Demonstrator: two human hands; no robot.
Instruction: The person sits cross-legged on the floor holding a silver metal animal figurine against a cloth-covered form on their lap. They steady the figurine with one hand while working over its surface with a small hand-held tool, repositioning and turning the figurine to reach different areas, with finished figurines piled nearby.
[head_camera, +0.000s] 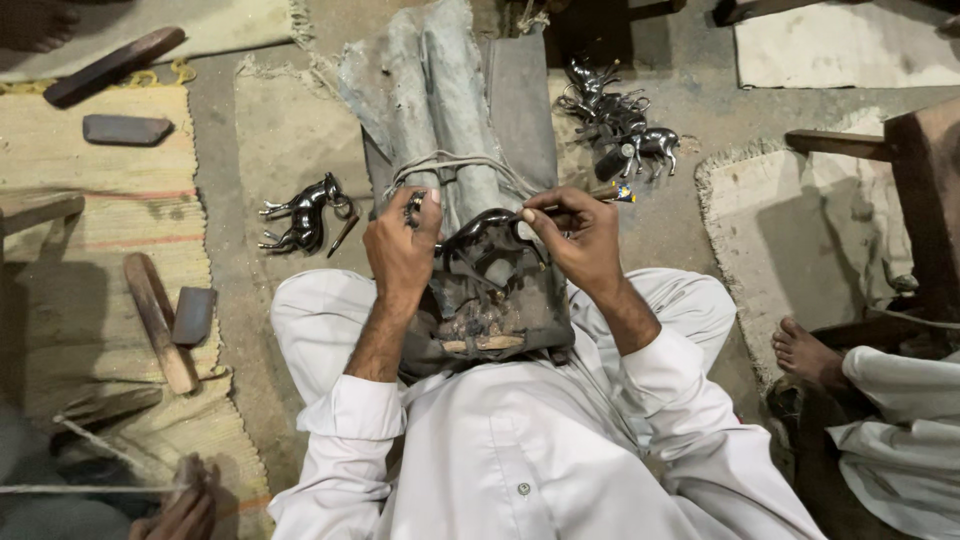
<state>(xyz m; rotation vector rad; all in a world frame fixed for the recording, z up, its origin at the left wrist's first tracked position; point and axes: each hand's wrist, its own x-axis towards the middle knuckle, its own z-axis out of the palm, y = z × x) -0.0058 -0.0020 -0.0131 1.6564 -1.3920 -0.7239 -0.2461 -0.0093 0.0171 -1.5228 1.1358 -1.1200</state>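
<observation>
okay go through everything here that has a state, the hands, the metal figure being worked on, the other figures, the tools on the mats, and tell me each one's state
left hand: closed on the metal figure's end.
right hand: pinching a thin tool against the figure.
metal figure: dark, held on the padded block.
thin tool: gripped, lying nearly level.
padded block: worn, propped between the knees.
finished figure: lying on its side on the floor.
figure pile: heaped together.
wooden mallet: lying flat on the mat.

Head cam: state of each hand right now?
Left hand: closed on one end of the dark metal animal figure.
Right hand: closed, pinching a thin tool against the figure.
</observation>
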